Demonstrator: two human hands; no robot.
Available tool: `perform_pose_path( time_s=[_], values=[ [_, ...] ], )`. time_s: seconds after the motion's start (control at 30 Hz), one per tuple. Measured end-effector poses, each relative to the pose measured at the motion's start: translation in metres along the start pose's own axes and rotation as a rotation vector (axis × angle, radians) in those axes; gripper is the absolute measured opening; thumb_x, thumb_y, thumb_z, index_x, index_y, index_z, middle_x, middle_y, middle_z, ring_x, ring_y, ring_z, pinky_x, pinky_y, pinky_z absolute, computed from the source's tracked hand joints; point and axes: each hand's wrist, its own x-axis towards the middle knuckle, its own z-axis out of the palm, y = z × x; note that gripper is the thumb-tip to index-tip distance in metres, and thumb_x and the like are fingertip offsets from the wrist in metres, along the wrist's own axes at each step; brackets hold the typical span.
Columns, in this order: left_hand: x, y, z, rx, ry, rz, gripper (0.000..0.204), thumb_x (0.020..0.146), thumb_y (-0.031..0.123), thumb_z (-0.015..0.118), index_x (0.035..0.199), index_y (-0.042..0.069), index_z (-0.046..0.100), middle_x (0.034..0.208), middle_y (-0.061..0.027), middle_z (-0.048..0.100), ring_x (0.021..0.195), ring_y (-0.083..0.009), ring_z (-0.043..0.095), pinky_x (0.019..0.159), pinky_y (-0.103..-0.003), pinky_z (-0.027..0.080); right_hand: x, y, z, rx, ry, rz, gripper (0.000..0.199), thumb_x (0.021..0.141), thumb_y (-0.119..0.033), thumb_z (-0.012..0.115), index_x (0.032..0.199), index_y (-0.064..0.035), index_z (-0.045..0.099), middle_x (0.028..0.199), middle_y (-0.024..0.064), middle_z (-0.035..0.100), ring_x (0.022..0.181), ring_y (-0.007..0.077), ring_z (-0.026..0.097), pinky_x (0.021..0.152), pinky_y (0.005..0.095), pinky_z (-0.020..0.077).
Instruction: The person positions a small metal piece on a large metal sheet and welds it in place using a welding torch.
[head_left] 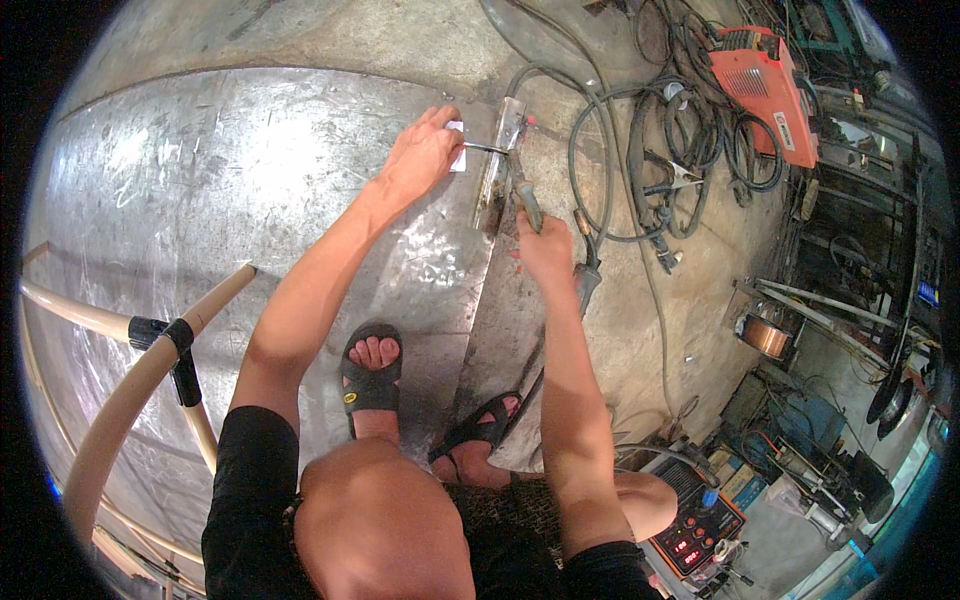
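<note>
My right hand (546, 243) is closed around the grey-green handle of a welding electrode holder (528, 200). From the holder's head a thin dark rod (485, 147) reaches left towards my other hand. My left hand (422, 152) is down at the metal sheet (300, 180), its fingers bent and closed at the edge of a small white rectangular piece (457, 160). The rod's left end meets or passes over this piece; I cannot tell which. Beside the holder lies a narrow metal bar (508, 125), partly covered by the holder.
Looped black cables (605, 150) and a clamp (682, 178) lie on the floor to the right. An orange-red welding machine (765, 95) stands at the far right. A tubular beige frame (215, 300) is on the left. Near my right knee sits a control box (690, 525) with a lit display.
</note>
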Motion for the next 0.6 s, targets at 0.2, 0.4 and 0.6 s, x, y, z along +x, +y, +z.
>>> perform_pose_path(
  time_s=[0.2, 0.4, 0.6],
  values=[
    [-0.002, 0.002, -0.005, 0.014, -0.043, -0.041, 0.011, 0.083, 0.008, 0.066, 0.087, 0.000, 0.073, 0.116, -0.0121, 0.062, 0.107, -0.0327, 0.059, 0.090, -0.042, 0.050, -0.022, -0.035, 0.000, -0.206, 0.032, -0.043, 0.043, 0.093, -0.035, 0.060, 0.098, 0.0063, 0.067, 0.097, 0.0323, 0.065, 0.095, 0.0486, 0.063, 0.084, 0.0522, 0.0495],
    [-0.009, -0.002, -0.003, 0.000, 0.011, -0.005, 0.012, 0.083, 0.008, 0.067, 0.090, 0.001, 0.072, 0.115, -0.0127, 0.062, 0.103, -0.0328, 0.061, 0.087, -0.041, 0.051, -0.016, -0.016, 0.006, -0.116, 0.110, -0.128, 0.039, 0.092, -0.031, 0.060, 0.112, 0.0028, 0.064, 0.104, 0.0299, 0.066, 0.098, 0.0463, 0.063, 0.086, 0.0512, 0.0494],
    [-0.041, 0.004, -0.008, -0.272, 0.093, -0.212, 0.018, 0.083, 0.006, 0.067, 0.100, 0.004, 0.071, 0.106, -0.0139, 0.066, 0.090, -0.0328, 0.066, 0.078, -0.038, 0.053, -0.012, 0.022, -0.003, -0.051, 0.124, -0.186, 0.036, 0.090, -0.022, 0.063, 0.120, -0.0007, 0.060, 0.107, 0.0243, 0.067, 0.102, 0.0438, 0.063, 0.087, 0.0493, 0.0497]
  ],
)
